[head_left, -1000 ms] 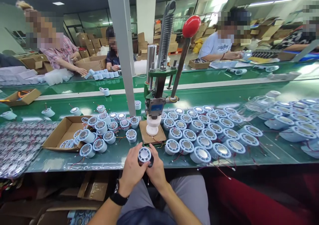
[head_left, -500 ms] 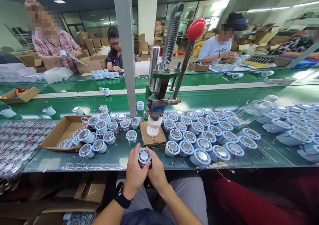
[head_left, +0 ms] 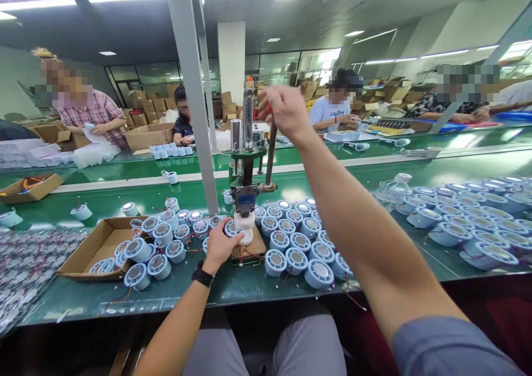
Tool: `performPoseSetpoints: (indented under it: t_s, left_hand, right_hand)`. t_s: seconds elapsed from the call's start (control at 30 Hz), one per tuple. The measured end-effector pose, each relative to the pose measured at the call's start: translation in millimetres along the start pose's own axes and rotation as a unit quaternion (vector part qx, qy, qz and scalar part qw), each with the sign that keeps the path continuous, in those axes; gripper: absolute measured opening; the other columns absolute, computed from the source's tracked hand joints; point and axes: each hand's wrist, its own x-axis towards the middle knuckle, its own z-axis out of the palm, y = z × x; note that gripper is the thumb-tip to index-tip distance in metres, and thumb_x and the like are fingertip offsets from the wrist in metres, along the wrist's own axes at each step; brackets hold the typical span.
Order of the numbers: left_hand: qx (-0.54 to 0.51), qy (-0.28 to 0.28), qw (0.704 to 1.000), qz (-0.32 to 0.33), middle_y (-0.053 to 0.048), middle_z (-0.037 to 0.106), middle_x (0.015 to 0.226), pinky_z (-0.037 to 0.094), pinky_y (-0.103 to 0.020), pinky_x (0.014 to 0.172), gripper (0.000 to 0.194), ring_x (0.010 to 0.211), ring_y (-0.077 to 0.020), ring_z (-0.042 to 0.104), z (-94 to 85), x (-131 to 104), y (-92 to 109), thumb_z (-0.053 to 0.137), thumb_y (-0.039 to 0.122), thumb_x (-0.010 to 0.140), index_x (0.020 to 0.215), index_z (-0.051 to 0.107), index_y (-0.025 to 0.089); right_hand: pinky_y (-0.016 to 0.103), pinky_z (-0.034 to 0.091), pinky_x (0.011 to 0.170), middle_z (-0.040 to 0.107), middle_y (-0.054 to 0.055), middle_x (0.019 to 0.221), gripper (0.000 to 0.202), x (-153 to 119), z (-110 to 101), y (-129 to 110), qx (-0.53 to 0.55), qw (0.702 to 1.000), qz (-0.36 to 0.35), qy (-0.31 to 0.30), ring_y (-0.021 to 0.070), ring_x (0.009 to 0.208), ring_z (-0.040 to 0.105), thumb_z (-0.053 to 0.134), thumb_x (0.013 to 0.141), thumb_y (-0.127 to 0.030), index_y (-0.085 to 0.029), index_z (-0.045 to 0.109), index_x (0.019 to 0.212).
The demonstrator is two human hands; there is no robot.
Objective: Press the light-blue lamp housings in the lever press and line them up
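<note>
My left hand is closed on a light blue round motor housing with a silver centre. It holds the housing at the left side of the white press pads of a green hand press. My right hand is raised and wrapped round the top of the press lever. A bit of the red knob shows between its fingers. Whether the housing touches the pads is hard to make out.
Many similar housings stand right of the press, with loose wires. More crowd a cardboard box on the left. A clear bottle stands at the right. A grey post rises behind the bench. Several people work across the belt.
Both hands held a housing near the bench edge. Now my left hand has carried it forward to the press, and my right hand has let go and risen to the lever. The view has tilted up.
</note>
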Motion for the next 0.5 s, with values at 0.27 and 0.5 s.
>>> performPoseSetpoints:
  t_s: [0.27, 0.5]
  left_hand:
    - [-0.075, -0.072, 0.994, 0.020, -0.010, 0.074, 0.102, 0.053, -0.036, 0.087, 0.044, 0.091, -0.0220, 0.068, 33.5, 16, -20, 0.079, 0.020, 0.066, 0.107, 0.067, 0.012]
    - [-0.098, -0.041, 0.994, 0.018, -0.011, 0.063, 0.130, 0.041, -0.041, 0.108, 0.071, 0.121, -0.0247, 0.059, 36.9, 6, -32, 0.075, 0.011, 0.066, 0.133, 0.052, 0.017]
  right_hand:
    - [0.014, 0.050, 0.072, 0.055, -0.001, 0.071, 0.029, 5, 14, 9, 0.099, 0.995, 0.006, 0.028, 0.0037, 0.071, 0.063, 0.039, 0.101, -0.025, -0.007, 0.058, 0.086]
    - [0.039, 0.057, 0.088, 0.065, 0.001, 0.099, 0.020, -207, -32, -38, -0.005, 0.991, -0.067, 0.117, 0.0168, 0.095, 0.066, 0.051, 0.093, -0.020, -0.026, 0.068, 0.102]
